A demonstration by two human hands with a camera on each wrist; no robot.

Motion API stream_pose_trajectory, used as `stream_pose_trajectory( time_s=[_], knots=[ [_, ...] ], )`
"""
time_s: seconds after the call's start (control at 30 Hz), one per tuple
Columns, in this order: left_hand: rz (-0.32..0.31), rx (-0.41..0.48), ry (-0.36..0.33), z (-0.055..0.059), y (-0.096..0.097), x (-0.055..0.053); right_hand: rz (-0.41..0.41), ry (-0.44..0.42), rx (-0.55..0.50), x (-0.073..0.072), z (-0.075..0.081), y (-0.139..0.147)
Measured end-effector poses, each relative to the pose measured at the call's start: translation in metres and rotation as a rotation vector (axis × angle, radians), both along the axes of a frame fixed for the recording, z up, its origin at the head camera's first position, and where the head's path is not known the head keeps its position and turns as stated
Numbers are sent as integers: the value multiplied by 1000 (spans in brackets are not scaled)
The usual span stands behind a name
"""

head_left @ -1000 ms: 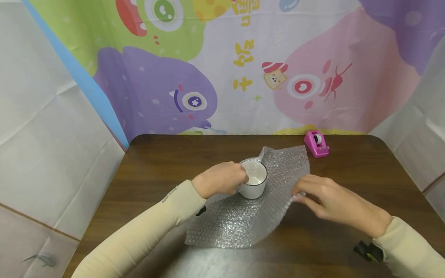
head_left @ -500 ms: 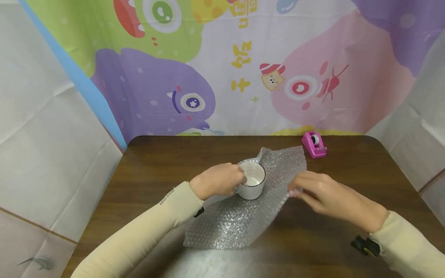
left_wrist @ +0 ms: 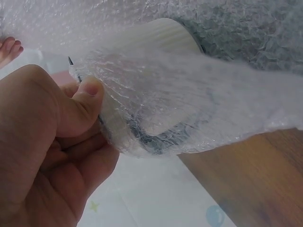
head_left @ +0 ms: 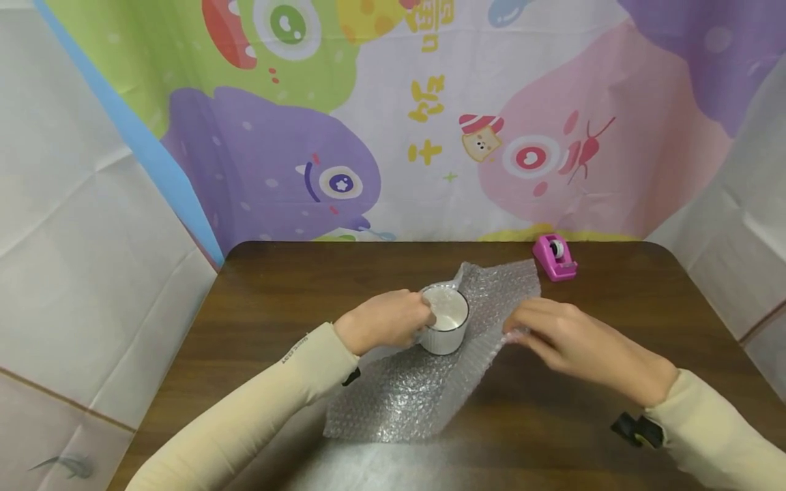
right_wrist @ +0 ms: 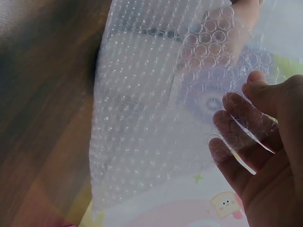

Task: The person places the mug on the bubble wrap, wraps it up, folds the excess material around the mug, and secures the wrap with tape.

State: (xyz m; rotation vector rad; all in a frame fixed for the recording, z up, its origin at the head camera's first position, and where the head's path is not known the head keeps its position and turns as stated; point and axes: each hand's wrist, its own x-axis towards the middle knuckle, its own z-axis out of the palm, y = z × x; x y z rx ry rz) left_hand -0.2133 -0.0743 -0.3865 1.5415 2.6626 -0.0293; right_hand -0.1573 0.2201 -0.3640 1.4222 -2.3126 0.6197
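A white ribbed mug [head_left: 443, 337] with a dark rim stands upright on a sheet of bubble wrap [head_left: 399, 402]. My left hand [head_left: 389, 318] pinches the mug's rim, its fingertips reaching inside. In the left wrist view, the thumb [left_wrist: 90, 92] presses a folded flap of bubble wrap [left_wrist: 227, 99] against the mug, and the dark-edged handle shows through the film. My right hand [head_left: 568, 337] grips the sheet's raised right edge to the right of the mug. Fingers [right_wrist: 227, 125] show through the clear wrap in the right wrist view, with the thumb on its near side.
A pink tape dispenser [head_left: 555, 258] sits at the back right of the brown wooden table [head_left: 276, 279]. Behind the table hangs a cartoon-printed cloth [head_left: 430, 204], and pale panels stand on both sides.
My right hand has shifted slightly left and up toward the mug, drawing the raised edge of the bubble wrap inward. The left hand keeps its hold on the mug.
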Motion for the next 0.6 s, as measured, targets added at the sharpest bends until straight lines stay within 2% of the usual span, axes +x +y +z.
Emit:
stream_pose_trajectory(
  time_s=[0.6],
  knots=[
    [-4,6,18,-1,0,1,-9,-29,-10,-10,9,-15]
  ],
)
